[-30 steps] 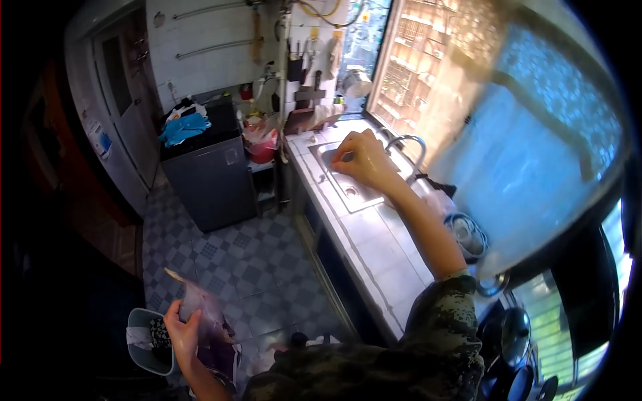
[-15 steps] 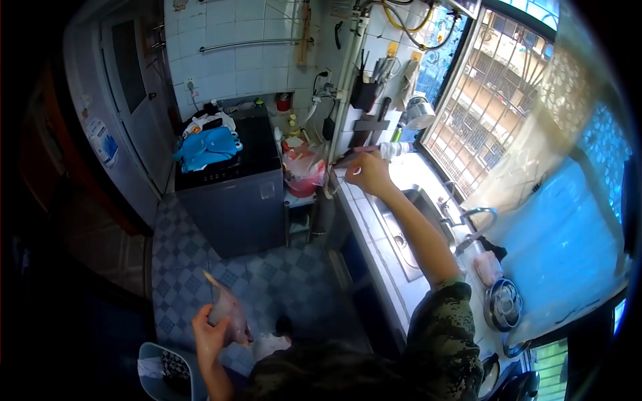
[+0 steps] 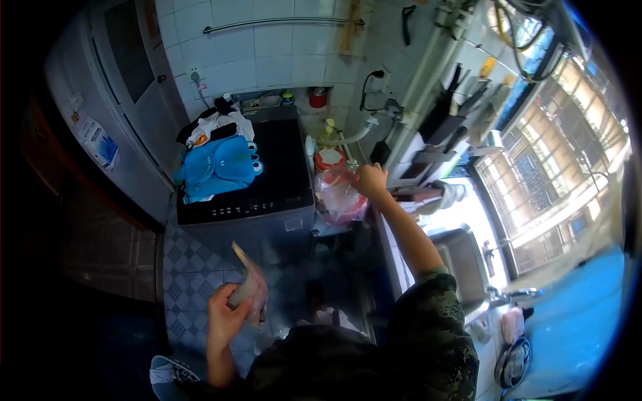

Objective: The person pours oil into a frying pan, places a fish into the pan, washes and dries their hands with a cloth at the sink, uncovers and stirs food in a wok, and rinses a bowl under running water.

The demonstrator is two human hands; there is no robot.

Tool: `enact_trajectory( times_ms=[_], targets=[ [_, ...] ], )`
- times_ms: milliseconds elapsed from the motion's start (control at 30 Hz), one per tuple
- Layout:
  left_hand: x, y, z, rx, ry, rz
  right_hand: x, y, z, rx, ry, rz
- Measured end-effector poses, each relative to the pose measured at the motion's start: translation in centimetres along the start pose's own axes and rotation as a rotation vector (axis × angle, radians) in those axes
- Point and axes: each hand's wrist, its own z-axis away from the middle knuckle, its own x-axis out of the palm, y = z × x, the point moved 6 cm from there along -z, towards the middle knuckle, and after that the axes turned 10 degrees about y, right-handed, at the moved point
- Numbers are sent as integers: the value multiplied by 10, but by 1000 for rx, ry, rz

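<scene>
My left hand (image 3: 226,314), low in the view, is closed around a pale pink piece of raw meat (image 3: 253,294) with a yellowish pointed end sticking up. It is held in the air above the tiled floor. My right hand (image 3: 371,180) reaches forward with curled fingers, in line with the edge of a clear plastic bag (image 3: 334,190). Whether the fingers touch the bag, or pinch anything, cannot be made out. The bag hangs in a pink bucket (image 3: 348,212) on a small stand beside the washing machine.
A black-topped washing machine (image 3: 281,160) carries a blue frog-faced bag (image 3: 217,170) and clothes. To the right lie a steel sink (image 3: 461,267) with a tap (image 3: 518,294), and a wall rack of knives (image 3: 441,127). A laundry basket (image 3: 160,374) stands at the lower left.
My view has turned to the right and tipped. My right hand has gone from over the counter by the sink to the bucket with the plastic bag. My left hand still holds the meat.
</scene>
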Motion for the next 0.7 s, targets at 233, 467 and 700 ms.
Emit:
enact_trajectory(
  times_ms=[233, 467, 700],
  targets=[
    [56, 20, -92, -27, -38, 14, 106, 19, -48, -2, -295, -70],
    [94, 38, -163, -34, -223, -17, 112, 25, -58, -29, -137, -172],
    [133, 49, -219, 150, -524, 131, 71, 0, 62, 270, -79, -415]
  ],
)
